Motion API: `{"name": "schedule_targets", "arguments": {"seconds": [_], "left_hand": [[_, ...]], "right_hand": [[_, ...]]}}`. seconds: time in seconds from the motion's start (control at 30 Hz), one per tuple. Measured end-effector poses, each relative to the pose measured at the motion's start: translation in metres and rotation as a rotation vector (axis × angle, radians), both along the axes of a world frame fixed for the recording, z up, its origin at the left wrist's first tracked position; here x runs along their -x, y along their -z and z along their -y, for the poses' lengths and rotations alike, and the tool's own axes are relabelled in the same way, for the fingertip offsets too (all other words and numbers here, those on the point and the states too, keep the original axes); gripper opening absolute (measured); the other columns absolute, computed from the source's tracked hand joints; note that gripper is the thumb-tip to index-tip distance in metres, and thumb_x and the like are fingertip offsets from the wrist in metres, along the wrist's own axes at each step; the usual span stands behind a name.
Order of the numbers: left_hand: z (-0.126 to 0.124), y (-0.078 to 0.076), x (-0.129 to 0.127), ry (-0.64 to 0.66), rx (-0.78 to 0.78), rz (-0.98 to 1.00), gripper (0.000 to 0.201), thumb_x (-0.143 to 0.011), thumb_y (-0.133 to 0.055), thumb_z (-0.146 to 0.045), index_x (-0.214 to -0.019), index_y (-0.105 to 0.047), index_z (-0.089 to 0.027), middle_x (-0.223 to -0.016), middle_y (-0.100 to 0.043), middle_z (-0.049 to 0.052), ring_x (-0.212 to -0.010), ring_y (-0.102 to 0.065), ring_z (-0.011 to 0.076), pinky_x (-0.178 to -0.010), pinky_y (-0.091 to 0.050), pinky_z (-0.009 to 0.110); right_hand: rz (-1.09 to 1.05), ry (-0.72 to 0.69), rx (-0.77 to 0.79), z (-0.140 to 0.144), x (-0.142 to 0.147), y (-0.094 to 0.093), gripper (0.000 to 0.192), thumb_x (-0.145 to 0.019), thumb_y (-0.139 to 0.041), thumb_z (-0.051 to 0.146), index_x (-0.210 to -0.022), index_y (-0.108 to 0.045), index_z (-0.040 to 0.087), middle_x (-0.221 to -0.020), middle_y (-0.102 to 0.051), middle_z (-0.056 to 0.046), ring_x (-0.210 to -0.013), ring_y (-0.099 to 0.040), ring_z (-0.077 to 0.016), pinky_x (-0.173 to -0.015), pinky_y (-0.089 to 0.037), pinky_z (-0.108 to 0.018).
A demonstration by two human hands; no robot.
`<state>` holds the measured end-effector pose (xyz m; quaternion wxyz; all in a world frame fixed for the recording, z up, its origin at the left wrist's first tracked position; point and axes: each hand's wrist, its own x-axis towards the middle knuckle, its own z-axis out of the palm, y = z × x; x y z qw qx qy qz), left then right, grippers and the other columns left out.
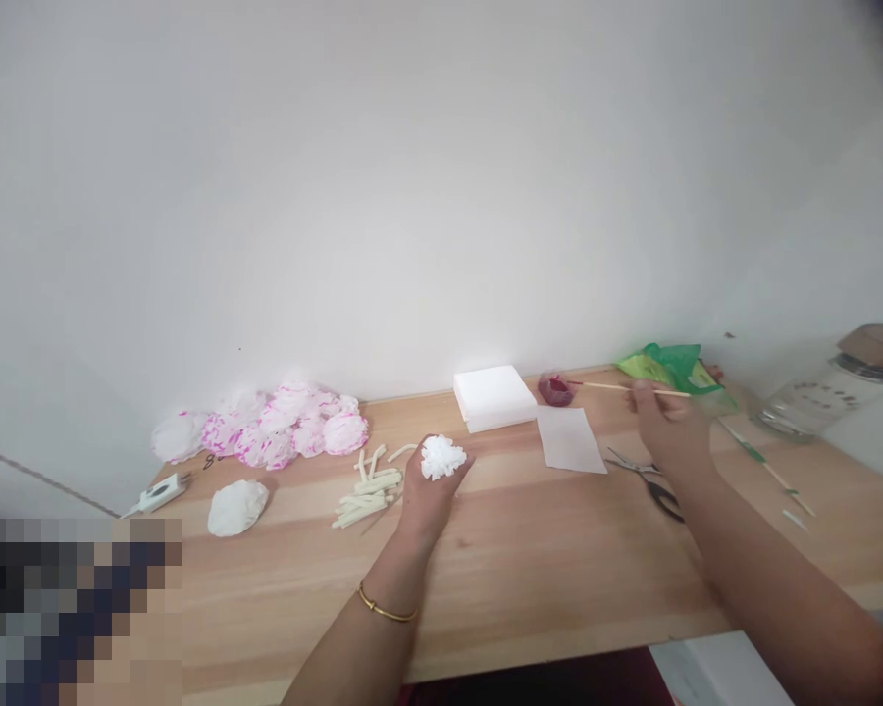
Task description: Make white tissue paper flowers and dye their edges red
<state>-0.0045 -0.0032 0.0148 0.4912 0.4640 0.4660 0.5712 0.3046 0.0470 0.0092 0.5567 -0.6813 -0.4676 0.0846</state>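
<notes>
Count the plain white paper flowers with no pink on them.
2. One flower sits in the left hand; another white flower lies on the table at the left, before the pink-edged pile, which may hide more.

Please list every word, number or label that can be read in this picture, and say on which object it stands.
Nothing reads clearly.
Glass jar, at the right edge: dark print on its side, too blurred to read.
Wooden table, beside the pink-and-white paper flowers: a dark mark, maybe "8", partly hidden.
Green plastic bag: a yellowish patch that may be a label, unreadable.
White foam block and paper sheet: no text.
</notes>
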Motion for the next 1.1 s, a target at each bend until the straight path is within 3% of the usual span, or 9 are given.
{"name": "schedule_targets", "arguments": {"seconds": [0.03, 0.1, 0.17, 0.27, 0.37, 0.43, 0.6, 0.83, 1.1], "left_hand": [[0.0, -0.001, 0.0, -0.004, 0.004, -0.003, 0.03, -0.061, -0.076, -0.027, -0.072, -0.049, -0.018, -0.064, -0.053, -0.005, -0.057, -0.047, 0.0085, -0.057, -0.038, 0.021], [0.0, -0.002, 0.0, -0.009, 0.014, -0.012, 0.031, -0.06, -0.076, -0.028, -0.072, -0.05, -0.018, -0.064, -0.053, -0.004, -0.057, -0.048, 0.0088, -0.057, -0.038, 0.021], [0.001, -0.002, 0.0, -0.001, 0.016, -0.028, 0.03, -0.06, -0.076, -0.027, -0.071, -0.05, -0.017, -0.064, -0.054, -0.004, -0.057, -0.048, 0.0091, -0.056, -0.038, 0.021], [0.0, 0.0, -0.001, 0.013, 0.004, -0.051, 0.029, -0.061, -0.076, -0.026, -0.07, -0.05, -0.017, -0.064, -0.054, -0.004, -0.057, -0.048, 0.0089, -0.057, -0.039, 0.021], [-0.001, 0.004, -0.001, -0.01, -0.005, -0.015, 0.03, -0.06, -0.076, -0.027, -0.071, -0.05, -0.017, -0.063, -0.053, -0.005, -0.057, -0.049, 0.0087, -0.058, -0.039, 0.022], [-0.003, 0.007, -0.001, -0.033, 0.008, 0.026, 0.031, -0.06, -0.077, -0.028, -0.073, -0.051, -0.018, -0.064, -0.053, -0.005, -0.058, -0.049, 0.0088, -0.058, -0.039, 0.022], [-0.007, 0.013, 0.001, -0.049, 0.038, 0.038, 0.033, -0.06, -0.077, -0.03, -0.076, -0.051, -0.018, -0.065, -0.055, -0.004, -0.06, -0.051, 0.0096, -0.057, -0.038, 0.022], [-0.007, 0.008, 0.003, -0.024, 0.031, 0.019, 0.03, -0.061, -0.076, -0.03, -0.074, -0.051, -0.018, -0.064, -0.057, -0.004, -0.058, -0.05, 0.0095, -0.056, -0.037, 0.021], [-0.005, 0.005, 0.003, -0.007, 0.001, -0.034, 0.031, -0.063, -0.076, -0.03, -0.075, -0.049, -0.017, -0.065, -0.055, -0.004, -0.059, -0.051, 0.0093, -0.056, -0.038, 0.021]], "right_hand": [[-0.068, 0.024, -0.064, -0.001, 0.002, -0.002, 0.038, -0.084, -0.048, 0.045, -0.085, -0.068, 0.013, -0.074, -0.064, -0.008, -0.069, -0.057, -0.0167, -0.069, -0.043, -0.031], [-0.413, 0.024, -0.29, -0.003, 0.011, -0.008, 0.035, -0.083, -0.051, 0.046, -0.085, -0.064, 0.014, -0.069, -0.059, -0.003, -0.059, -0.05, -0.0116, -0.062, -0.042, -0.028], [-0.823, -0.195, -0.401, -0.004, 0.023, -0.017, 0.027, -0.077, -0.061, 0.044, -0.078, -0.059, 0.017, -0.064, -0.053, 0.002, -0.053, -0.044, -0.0085, -0.055, -0.039, -0.024], [-0.945, -0.347, -0.325, -0.003, 0.049, -0.03, 0.03, -0.074, -0.064, 0.047, -0.072, -0.053, 0.019, -0.058, -0.044, 0.006, -0.048, -0.039, -0.0069, -0.05, -0.039, -0.023], [-1.127, -0.665, -0.169, 0.0, 0.081, -0.037, 0.028, -0.077, -0.063, 0.045, -0.071, -0.05, 0.021, -0.058, -0.04, 0.007, -0.046, -0.037, -0.006, -0.05, -0.041, -0.022], [-1.199, -0.746, -0.088, 0.003, 0.102, -0.037, 0.024, -0.077, -0.065, 0.041, -0.072, -0.051, 0.022, -0.057, -0.04, 0.007, -0.045, -0.035, -0.0062, -0.049, -0.039, -0.021], [-1.093, -0.82, -0.001, 0.006, 0.134, -0.026, 0.025, -0.082, -0.057, 0.048, -0.073, -0.051, 0.025, -0.054, -0.041, 0.006, -0.048, -0.038, -0.0102, -0.055, -0.041, -0.027], [-1.044, -0.927, -0.046, 0.012, 0.133, -0.012, 0.026, -0.082, -0.059, 0.047, -0.072, -0.056, 0.023, -0.054, -0.043, 0.005, -0.051, -0.039, -0.0101, -0.057, -0.038, -0.028], [-0.936, -1.017, -0.066, 0.019, 0.139, -0.01, 0.027, -0.087, -0.054, 0.046, -0.075, -0.058, 0.022, -0.056, -0.045, 0.003, -0.055, -0.041, -0.0105, -0.059, -0.037, -0.028]]}}
